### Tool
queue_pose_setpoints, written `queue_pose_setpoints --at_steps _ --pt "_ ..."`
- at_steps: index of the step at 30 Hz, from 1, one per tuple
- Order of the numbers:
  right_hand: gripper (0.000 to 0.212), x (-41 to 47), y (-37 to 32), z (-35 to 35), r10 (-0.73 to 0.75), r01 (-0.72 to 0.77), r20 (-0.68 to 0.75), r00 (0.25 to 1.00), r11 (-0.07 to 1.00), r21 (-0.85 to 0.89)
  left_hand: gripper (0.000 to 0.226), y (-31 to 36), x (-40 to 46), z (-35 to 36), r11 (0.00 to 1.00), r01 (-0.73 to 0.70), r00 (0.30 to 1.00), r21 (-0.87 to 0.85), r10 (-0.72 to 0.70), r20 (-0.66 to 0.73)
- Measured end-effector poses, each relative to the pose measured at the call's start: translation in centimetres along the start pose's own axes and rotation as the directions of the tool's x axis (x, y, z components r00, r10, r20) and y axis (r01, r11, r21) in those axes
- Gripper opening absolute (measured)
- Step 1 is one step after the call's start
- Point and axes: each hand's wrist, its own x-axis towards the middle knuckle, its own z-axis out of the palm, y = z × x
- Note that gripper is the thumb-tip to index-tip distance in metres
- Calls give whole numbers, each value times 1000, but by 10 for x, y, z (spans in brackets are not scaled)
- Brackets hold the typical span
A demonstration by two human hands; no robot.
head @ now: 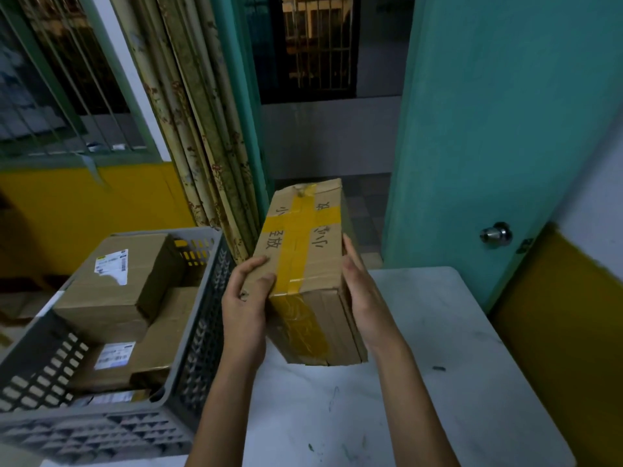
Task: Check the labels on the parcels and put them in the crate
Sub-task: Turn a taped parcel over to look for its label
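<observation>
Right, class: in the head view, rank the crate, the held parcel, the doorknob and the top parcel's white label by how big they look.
1. Crate
2. Held parcel, though it is nearer the camera
3. White label
4. Doorknob

can't really read the handwriting on the taped cardboard parcel (303,251), it's upside down and smudgy. The right hand (362,291) covers most of its right side. Shipping labels (113,266) in the grey crate (209,332) are too small to read, and the crate's left corner runs off frame.
</observation>
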Motion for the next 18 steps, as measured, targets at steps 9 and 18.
queue_pose_setpoints --at_steps 9,18 --pt "74 2 7 -1 95 -144 -229 969 968 -207 18 0 8 -8 970 88 976 -226 -130 -175" --pt "103 0 23 -18 237 -268 -322 917 962 -55 23 -1 13 -24 968 51 988 -247 -85 -130"
